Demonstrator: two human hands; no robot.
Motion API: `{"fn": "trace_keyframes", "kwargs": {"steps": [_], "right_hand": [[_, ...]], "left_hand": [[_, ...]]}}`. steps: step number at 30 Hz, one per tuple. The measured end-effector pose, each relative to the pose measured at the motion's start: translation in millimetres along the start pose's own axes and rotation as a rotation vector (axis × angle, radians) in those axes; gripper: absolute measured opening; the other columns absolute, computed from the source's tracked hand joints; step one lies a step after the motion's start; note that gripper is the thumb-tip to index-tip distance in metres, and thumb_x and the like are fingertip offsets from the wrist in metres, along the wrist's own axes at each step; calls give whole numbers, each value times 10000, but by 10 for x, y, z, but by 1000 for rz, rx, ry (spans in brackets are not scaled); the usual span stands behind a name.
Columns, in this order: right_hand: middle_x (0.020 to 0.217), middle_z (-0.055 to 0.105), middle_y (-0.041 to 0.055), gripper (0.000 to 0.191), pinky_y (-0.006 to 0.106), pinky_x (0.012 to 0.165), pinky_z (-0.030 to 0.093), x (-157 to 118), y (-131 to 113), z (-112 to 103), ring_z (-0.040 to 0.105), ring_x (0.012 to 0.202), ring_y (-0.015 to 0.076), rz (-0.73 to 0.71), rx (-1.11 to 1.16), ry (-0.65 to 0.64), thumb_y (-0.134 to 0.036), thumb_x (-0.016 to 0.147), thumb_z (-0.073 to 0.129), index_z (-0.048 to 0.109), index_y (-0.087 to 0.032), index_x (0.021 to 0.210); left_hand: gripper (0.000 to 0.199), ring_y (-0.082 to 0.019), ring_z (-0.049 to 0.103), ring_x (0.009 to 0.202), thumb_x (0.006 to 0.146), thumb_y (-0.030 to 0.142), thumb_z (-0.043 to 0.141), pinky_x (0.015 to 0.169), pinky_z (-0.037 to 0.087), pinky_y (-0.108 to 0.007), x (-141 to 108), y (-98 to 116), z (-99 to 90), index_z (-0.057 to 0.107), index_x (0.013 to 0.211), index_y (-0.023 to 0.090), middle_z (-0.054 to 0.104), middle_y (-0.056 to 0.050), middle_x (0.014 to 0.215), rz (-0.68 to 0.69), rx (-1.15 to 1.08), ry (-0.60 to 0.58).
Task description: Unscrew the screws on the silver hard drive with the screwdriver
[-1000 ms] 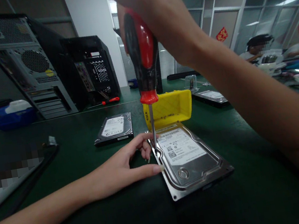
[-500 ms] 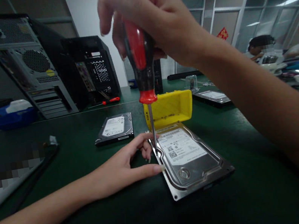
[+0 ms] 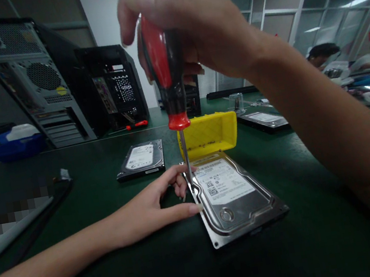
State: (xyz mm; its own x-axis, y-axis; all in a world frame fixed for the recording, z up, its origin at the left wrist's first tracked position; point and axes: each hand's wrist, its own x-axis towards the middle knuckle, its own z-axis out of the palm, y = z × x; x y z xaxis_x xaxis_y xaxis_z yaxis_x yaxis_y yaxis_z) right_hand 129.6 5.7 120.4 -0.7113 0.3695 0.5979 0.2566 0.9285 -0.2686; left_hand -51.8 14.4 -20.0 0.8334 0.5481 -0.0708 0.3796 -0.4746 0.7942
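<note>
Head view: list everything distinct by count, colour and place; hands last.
Bin: one, yellow, behind front drive
Hard drives: three, silver and black, around bin
Large screwdriver: one, red and black, at front drive
Computer cases: at least two, mostly black, back left
Small screwdriver: one, red, by cases
Tray: one, blue, far left
Cup: one, clear, right of bin
Cable: one, black, left
Table: one, green, underneath
People: two, back right
Left hand: one, bare, at front drive's edge
Right hand: one, bare, around large screwdriver
</note>
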Motion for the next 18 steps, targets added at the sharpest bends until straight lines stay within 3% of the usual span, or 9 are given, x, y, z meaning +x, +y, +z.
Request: {"fn": "trace_keyframes", "kwargs": {"steps": [7, 12, 15, 18], "right_hand": [[790, 440, -55, 301, -80, 664, 351, 66, 88, 81, 431, 688, -123, -100, -100, 230, -231, 910, 324, 487, 23, 902], [664, 400, -58, 357, -25, 635, 285, 51, 93, 76, 373, 614, -96, -125, -257, 267, -272, 906, 380, 544, 13, 766], [627, 408, -50, 439, 41, 615, 302, 33, 107, 45, 390, 578, -71, -180, -378, 287, -325, 920, 333, 555, 1, 728], [667, 422, -34, 548, 51, 598, 329, -5, 78, 15, 439, 607, -55, -152, -363, 319, -431, 912, 214, 528, -11, 751]], "left_hand": [[609, -264, 442, 1128, 823, 472, 634, 955, 385, -402, -11, 18, -5, 361, 1330, 275, 468, 5, 980, -5, 2, 4], [606, -260, 432, 1142, 811, 457, 654, 950, 394, -386, -4, 2, 11, 374, 1320, 283, 473, 7, 976, 3, -33, 31], [596, -249, 443, 1133, 822, 445, 648, 961, 384, -375, 1, -5, 11, 368, 1320, 278, 475, 11, 981, 10, -37, 17], [595, -249, 441, 1135, 832, 443, 637, 977, 372, -386, 5, -8, 6, 353, 1326, 272, 465, 11, 975, 14, -26, -2]]}}
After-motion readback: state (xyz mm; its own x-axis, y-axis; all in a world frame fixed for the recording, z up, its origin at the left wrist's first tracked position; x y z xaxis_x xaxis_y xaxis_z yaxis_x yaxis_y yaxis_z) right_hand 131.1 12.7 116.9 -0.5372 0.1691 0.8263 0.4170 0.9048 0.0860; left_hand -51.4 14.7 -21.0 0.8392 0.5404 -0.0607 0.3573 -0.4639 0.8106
